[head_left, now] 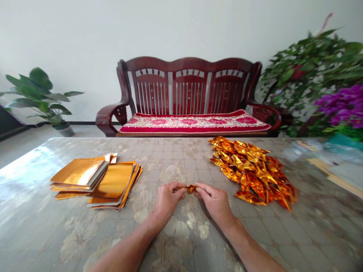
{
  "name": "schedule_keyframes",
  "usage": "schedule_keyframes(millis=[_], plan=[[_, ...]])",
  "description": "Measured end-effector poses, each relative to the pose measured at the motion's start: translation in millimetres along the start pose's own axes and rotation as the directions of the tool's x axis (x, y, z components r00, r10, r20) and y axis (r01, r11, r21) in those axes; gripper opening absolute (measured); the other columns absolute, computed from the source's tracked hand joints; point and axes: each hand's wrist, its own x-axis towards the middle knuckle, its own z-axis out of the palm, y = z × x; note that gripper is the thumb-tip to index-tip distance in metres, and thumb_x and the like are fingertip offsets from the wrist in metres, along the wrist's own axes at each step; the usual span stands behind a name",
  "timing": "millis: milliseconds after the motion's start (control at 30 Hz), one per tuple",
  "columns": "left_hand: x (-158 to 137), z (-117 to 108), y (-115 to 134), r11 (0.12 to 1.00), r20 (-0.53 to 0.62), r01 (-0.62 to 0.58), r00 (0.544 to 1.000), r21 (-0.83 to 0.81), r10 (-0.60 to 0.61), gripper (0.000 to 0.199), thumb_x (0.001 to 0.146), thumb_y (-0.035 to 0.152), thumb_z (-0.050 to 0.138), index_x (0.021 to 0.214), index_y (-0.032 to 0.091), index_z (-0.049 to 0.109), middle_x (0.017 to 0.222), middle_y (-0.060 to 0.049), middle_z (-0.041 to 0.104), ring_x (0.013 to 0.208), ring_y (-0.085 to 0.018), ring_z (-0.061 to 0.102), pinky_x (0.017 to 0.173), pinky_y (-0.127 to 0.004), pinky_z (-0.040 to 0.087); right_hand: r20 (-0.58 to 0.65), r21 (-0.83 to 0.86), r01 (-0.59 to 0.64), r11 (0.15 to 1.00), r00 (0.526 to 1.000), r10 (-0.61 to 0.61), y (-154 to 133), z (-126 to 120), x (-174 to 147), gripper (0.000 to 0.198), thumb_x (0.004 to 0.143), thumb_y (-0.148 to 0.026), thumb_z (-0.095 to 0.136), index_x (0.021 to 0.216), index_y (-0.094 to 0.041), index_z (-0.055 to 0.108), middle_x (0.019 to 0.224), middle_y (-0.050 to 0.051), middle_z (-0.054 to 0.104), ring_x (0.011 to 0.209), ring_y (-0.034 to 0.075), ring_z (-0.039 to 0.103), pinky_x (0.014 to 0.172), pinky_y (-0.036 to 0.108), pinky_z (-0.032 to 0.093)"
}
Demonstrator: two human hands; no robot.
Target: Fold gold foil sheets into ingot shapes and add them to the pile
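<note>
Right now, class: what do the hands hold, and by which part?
Left hand and right hand pinch opposite ends of a small folded gold foil piece.

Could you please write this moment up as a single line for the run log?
left hand + right hand: pinching folded gold foil piece | flat foil sheets: left on table | folded pile: right

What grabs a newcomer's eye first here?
Probably the glittering heap of folded gold foil pieces on the table, right of centre. Next, the two hands at the middle: left hand and right hand pinch one small gold foil piece between them. Stacks of flat gold sheets lie to the left.
</note>
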Motion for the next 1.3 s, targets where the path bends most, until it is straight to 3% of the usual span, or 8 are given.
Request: schedule_keyframes(millis=[167, 300, 400, 767, 1100, 1300], plan=[[-3, -4, 0, 0.948, -0.015, -0.237, 0.969, 0.214, 0.246, 0.019, 0.084, 0.022, 0.060, 0.098, 0.022, 0.073, 0.083, 0.001, 0.076, 0.068, -0.012, 0.068, 0.067, -0.021, 0.052, 0.001, 0.024, -0.014, 1.000, 1.000, 0.014, -4, 1, -1, 0.026, 0.089, -0.035, 0.059, 0.105, -0.025, 0.077, 0.094, 0.004, 0.078, 0.076, 0.021, 0.076, 0.072, 0.029, 0.063], [-7, -9, 3, 0.838, 0.115, -0.456, 0.889, 0.299, 0.442, 0.023, 0.092, 0.019, 0.052, 0.107, 0.025, 0.069, 0.096, 0.000, 0.073, 0.087, -0.013, 0.068, 0.080, -0.022, 0.050, -0.005, 0.026, -0.016, 1.000, 1.000, 0.016, -7, 0, -1, 0.025, 0.089, -0.036, 0.060, 0.104, -0.025, 0.077, 0.093, 0.003, 0.078, 0.075, 0.021, 0.076, 0.072, 0.029, 0.063], [-10, -12, 6, 0.765, 0.214, -0.543, 0.840, 0.345, 0.499, 0.024, 0.096, 0.019, 0.047, 0.107, 0.026, 0.067, 0.093, 0.000, 0.069, 0.085, -0.013, 0.066, 0.078, -0.021, 0.049, -0.014, 0.012, -0.013, 1.000, 1.000, 0.013, -9, -1, -1, 0.025, 0.089, -0.035, 0.060, 0.103, -0.025, 0.078, 0.091, 0.003, 0.078, 0.073, 0.020, 0.075, 0.071, 0.029, 0.062], [-2, -12, 2, 0.789, 0.252, -0.529, 0.847, 0.311, 0.468, 0.017, 0.090, 0.012, 0.052, 0.095, 0.023, 0.064, 0.091, 0.002, 0.069, 0.085, -0.012, 0.064, 0.078, -0.020, 0.046, -0.005, -0.016, -0.019, 1.000, 1.000, 0.019, -2, 0, 1, 0.025, 0.088, -0.033, 0.060, 0.103, -0.024, 0.077, 0.088, 0.003, 0.079, 0.074, 0.020, 0.075, 0.069, 0.028, 0.061], [2, -12, -8, 0.830, 0.127, -0.444, 0.895, 0.336, 0.428, 0.014, 0.090, 0.016, 0.058, 0.087, 0.023, 0.069, 0.082, 0.003, 0.072, 0.077, -0.011, 0.067, 0.073, -0.019, 0.047, 0.112, -0.037, -0.041, 0.998, 0.993, 0.045, -8, -6, 3, 0.031, 0.087, -0.029, 0.056, 0.111, -0.027, 0.075, 0.091, 0.001, 0.079, 0.083, 0.021, 0.075, 0.078, 0.031, 0.060], [-1, -10, -1, 0.855, 0.095, -0.415, 0.909, 0.311, 0.407, 0.016, 0.087, 0.013, 0.059, 0.084, 0.023, 0.071, 0.078, 0.005, 0.073, 0.073, -0.011, 0.068, 0.070, -0.017, 0.048, 0.143, -0.015, -0.072, 0.997, 0.987, 0.073, -13, -8, 4, 0.023, 0.088, -0.030, 0.057, 0.101, -0.027, 0.075, 0.091, -0.001, 0.078, 0.083, 0.019, 0.074, 0.077, 0.027, 0.058]])
